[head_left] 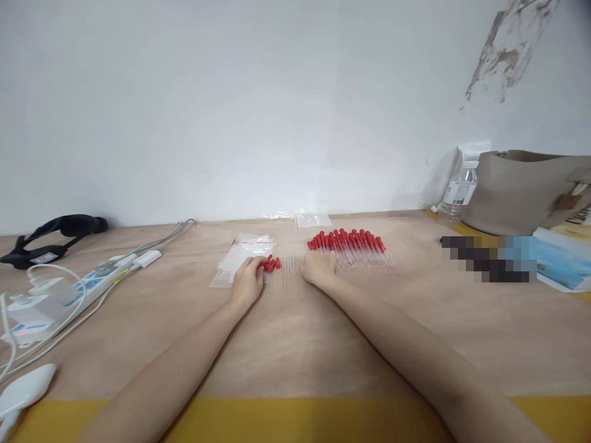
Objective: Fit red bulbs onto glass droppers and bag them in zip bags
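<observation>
Forearms point(184, 363) — between power strip point(93, 283) and handbag point(512, 194)

No word or number is legible. At far right, the clear bottle point(470, 177) bears a white label point(455, 192) with barcode-like dark bars and red marks, too small to read; dark lettering point(582, 216) by the bag point(512, 191) is cut off. At left, the black headband point(78, 225) carries an unreadable white tag point(46, 258).

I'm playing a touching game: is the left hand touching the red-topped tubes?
Apart. The head view shows loose clear tubes and the right hand between the left hand and the red-topped tubes.
</observation>
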A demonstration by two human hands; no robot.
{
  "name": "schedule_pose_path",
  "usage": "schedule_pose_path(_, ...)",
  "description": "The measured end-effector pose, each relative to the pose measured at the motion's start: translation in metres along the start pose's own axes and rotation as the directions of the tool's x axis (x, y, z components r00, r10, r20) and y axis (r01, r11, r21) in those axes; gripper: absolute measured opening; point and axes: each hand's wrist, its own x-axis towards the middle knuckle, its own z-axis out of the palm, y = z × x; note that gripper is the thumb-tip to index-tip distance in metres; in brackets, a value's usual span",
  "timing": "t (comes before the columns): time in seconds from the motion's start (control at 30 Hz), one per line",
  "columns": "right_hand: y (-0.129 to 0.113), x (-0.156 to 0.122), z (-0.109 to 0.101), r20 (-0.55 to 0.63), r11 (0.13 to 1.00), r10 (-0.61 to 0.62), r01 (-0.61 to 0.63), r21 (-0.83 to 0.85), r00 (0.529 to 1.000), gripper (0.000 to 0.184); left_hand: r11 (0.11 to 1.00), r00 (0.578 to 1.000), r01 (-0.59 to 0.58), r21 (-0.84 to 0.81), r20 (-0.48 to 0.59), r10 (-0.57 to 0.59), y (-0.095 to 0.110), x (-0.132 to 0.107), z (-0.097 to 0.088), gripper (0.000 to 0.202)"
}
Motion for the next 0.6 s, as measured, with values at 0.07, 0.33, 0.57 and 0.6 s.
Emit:
schedule_pose_path(0.07,0.0,-0.002,-0.002,-0.007,1.0,-0.008,0.008,0.011,1.0,0.019,1.0,0.999,0.013,-0.006,-0.043,-0.013,0.003,0.0,-0.002,0.026)
schedule_pose_path(0.33,0.044,-0.039,-0.034,-0.158,0.896,-0.257,0.296,0.332,0.953,0.013,0.945,0.997,-0.049,-0.322,0.036,0.064,0.03,-0.015,-0.002,0.024)
schedule_pose_path(0.57,0.079,-0.087,-0.03,-0.311,0.742,-0.418,0.518,0.425,0.853,0.022,0.887,0.971,0.018,-0.461,0.22,0.095,0.062,-0.032,0.006,0.021)
schedule_pose_path(0.6,0.078,-0.09,-0.028,-0.31,0.732,-0.425,0.524,0.436,0.851,0.022,0.885,0.967,0.034,-0.465,0.237,0.088,0.063,-0.033,0.007,0.022)
